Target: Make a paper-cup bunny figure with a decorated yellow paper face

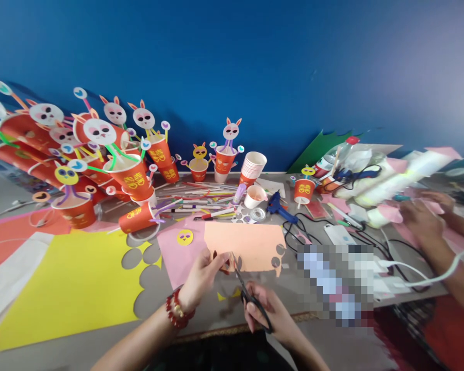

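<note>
My right hand [263, 307] is closed round the handles of black-handled scissors [251, 299], whose blades point up and left. Between the thumb and fingers of my left hand [201, 275] is a small paper piece [227, 264] with orange and dark parts, right at the scissor tips. Under and beyond it lies a peach paper sheet [243, 239] with round holes at its right edge. A yellow paper face [185, 237] rests on the pink sheet [172, 257] to the left. Small yellow scraps [229, 295] lie just below the held piece.
Red cups with rabbit faces [129, 178] crowd the back left. A large yellow sheet [73, 283] covers the left. Straws, tape [258, 215] and a blue glue gun [280, 207] lie behind. Cables and a power strip [390, 286] are at right, near another person's hands [421, 219].
</note>
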Demonstrator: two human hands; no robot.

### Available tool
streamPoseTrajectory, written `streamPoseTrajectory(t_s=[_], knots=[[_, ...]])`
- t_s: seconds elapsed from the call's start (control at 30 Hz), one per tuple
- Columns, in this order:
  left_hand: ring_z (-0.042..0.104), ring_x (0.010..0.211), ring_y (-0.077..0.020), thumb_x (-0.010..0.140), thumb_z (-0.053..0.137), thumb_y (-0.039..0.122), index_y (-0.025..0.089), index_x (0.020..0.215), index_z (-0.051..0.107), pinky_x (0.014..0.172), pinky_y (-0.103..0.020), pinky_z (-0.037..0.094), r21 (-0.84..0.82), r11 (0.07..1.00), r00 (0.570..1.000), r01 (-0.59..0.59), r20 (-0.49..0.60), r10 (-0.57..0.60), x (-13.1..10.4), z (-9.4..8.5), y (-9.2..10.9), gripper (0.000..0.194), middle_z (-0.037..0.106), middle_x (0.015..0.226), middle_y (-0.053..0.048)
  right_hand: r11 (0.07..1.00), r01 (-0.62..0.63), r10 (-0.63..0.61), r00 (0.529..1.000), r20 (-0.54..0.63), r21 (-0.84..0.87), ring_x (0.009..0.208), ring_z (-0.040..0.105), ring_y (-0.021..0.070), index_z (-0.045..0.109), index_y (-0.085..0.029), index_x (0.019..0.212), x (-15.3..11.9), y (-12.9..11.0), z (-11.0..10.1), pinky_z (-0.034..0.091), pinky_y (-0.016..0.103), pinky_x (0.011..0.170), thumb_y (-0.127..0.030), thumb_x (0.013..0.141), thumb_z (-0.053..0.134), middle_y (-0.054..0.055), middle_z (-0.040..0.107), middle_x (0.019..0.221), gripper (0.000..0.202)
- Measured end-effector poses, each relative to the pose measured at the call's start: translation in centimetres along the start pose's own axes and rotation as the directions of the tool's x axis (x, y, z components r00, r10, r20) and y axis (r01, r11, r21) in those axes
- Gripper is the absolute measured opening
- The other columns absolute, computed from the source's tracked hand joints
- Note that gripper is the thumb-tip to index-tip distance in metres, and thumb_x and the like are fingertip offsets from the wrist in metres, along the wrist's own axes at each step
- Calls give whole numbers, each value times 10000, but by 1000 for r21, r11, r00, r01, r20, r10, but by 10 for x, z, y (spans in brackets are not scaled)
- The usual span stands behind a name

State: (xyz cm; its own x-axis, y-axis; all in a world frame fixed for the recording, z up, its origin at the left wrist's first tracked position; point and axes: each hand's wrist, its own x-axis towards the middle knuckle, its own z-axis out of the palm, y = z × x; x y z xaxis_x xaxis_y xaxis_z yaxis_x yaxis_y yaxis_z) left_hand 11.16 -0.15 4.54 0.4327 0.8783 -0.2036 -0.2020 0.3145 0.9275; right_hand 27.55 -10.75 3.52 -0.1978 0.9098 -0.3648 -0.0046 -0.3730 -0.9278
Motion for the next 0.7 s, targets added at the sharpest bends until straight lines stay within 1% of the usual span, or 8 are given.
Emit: streamPoseTrajectory(t_s=[0.17, 0.33, 0.43, 0.53, 0.7], knots=[[606, 628, -152, 854, 649, 471, 166, 650, 651, 655, -257, 500, 10, 1000, 1000, -23, -7, 24, -1, -1, -3, 368, 661, 631, -15, 1000, -1, 0, 1000, 9, 21, 433, 380, 77, 450, -201, 802, 1, 2, 0, 266, 228, 481, -751, 776, 630, -52, 520, 488, 579], [602, 622, -157, 884, 590, 486, 176, 671, 634, 682, -274, 502, 3, 999, 999, -43, -14, 43, -2, -1, -7, 378, 650, 633, -20, 1000, 5, -5, 1000, 15, 26, 418, 365, 73, 441, -208, 783, 1, 0, 1, 259, 225, 471, -768, 751, 639, -58, 514, 466, 595], [592, 627, -156, 886, 582, 483, 180, 680, 614, 667, -268, 492, 7, 998, 998, -56, -27, 56, -3, 0, -5, 369, 646, 642, -18, 1000, -6, 6, 1000, 17, 30, 403, 349, 68, 435, -213, 770, 1, -2, 1, 253, 224, 461, -777, 730, 651, -62, 510, 455, 605], [580, 610, -146, 881, 596, 477, 180, 663, 597, 646, -256, 482, 16, 998, 997, -68, -34, 69, -4, 2, -1, 369, 638, 632, -10, 1000, 3, -4, 1000, 15, 29, 400, 347, 67, 440, -212, 766, 2, -4, 1, 258, 226, 464, -765, 745, 649, -64, 507, 451, 591], [586, 600, -145, 892, 586, 506, 177, 641, 595, 634, -254, 481, 40, 994, 995, -97, -7, 98, -6, 2, 4, 414, 641, 612, -11, 1000, 17, -18, 999, 32, 25, 404, 363, 73, 447, -209, 778, 2, -7, 1, 264, 229, 466, -759, 765, 636, -60, 512, 458, 581]])
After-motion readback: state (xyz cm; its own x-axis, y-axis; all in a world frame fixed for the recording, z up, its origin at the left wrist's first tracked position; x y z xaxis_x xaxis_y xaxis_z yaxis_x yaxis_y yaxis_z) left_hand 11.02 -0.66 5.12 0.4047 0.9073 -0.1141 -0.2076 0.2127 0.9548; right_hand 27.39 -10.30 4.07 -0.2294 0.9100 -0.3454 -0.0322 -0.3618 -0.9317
